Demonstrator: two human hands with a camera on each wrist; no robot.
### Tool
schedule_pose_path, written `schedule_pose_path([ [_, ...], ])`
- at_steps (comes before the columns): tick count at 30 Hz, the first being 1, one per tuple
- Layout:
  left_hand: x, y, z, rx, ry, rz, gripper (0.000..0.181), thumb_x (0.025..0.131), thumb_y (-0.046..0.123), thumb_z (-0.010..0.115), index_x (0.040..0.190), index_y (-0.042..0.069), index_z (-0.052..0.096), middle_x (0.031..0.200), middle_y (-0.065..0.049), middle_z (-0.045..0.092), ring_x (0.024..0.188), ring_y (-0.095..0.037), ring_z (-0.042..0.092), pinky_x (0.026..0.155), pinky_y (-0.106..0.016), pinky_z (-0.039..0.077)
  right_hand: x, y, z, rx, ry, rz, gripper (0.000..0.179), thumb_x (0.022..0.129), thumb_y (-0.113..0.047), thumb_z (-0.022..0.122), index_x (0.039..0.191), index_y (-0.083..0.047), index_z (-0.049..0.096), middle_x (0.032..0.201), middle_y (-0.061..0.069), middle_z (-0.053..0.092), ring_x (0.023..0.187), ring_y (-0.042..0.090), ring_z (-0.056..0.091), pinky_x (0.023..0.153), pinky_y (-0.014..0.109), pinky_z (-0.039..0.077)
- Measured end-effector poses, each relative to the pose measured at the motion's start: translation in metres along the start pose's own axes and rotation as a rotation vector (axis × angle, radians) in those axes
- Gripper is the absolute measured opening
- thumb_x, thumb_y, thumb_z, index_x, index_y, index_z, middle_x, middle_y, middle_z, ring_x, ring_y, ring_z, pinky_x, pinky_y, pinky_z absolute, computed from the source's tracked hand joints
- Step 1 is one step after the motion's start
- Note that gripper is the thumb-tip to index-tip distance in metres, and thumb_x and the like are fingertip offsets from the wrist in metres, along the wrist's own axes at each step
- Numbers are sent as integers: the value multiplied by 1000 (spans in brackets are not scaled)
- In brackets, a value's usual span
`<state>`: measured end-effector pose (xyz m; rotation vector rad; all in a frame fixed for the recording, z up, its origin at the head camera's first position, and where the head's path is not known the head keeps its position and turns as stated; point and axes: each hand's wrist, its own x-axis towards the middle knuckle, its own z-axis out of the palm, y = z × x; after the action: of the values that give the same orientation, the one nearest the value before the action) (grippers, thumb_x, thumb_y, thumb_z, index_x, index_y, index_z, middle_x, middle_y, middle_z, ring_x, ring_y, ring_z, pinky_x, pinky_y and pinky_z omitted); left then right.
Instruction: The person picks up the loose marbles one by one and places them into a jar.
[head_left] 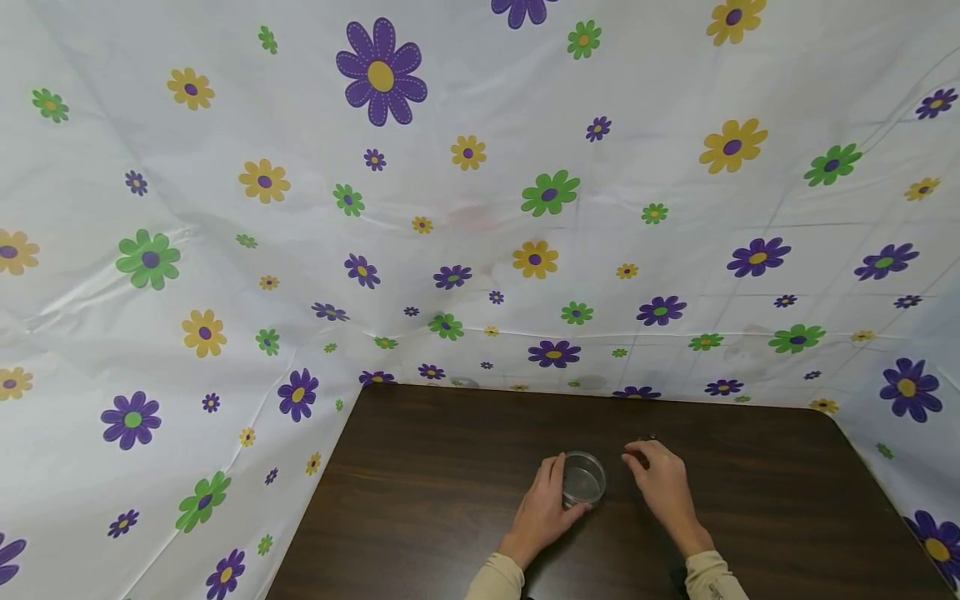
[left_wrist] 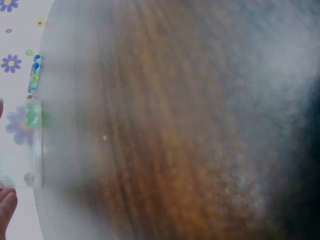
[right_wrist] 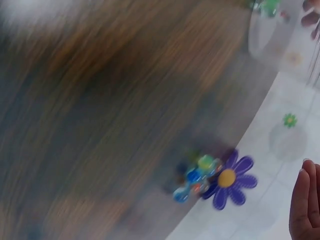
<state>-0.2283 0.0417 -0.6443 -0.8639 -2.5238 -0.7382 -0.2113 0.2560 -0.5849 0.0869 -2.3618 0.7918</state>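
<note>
My left hand (head_left: 542,512) grips a clear round container (head_left: 583,479) low over the dark table, thumb on the near side and fingers on the far side. A green glass marble (left_wrist: 32,117) shows through its clear wall in the left wrist view. To the right of the container is my right hand (head_left: 660,483), fingers together and loosely bent, with nothing visible in them. Just beyond this hand lies a cluster of blue, green and reddish glass marbles (right_wrist: 194,175). From the left wrist these marbles (left_wrist: 34,74) line up in a row.
The dark wood-grain table (head_left: 420,483) spreads around both hands. A white cloth with purple, yellow and green flowers (head_left: 465,208) hangs along its far edge and sides.
</note>
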Motion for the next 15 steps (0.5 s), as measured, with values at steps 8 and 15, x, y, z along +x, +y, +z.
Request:
schedule_pose_path([
  [8, 1, 2, -1, -7, -10, -16, 87, 85, 42, 87, 147, -4, 47, 135, -13, 54, 118, -22, 63, 92, -28, 55, -1, 26, -11, -43, 27, 19, 20, 76, 9, 86, 91, 3, 76, 82, 10, 68, 70, 24, 63, 58, 36, 52],
  [15, 1, 3, -1, 2, -21, -22, 87, 85, 42, 86, 148, -3, 46, 135, -13, 54, 119, -22, 63, 92, -28, 55, -4, 34, -17, -68, 1, 82, 19, 77, 9, 85, 92, 4, 76, 84, 11, 69, 72, 26, 65, 58, 37, 52],
])
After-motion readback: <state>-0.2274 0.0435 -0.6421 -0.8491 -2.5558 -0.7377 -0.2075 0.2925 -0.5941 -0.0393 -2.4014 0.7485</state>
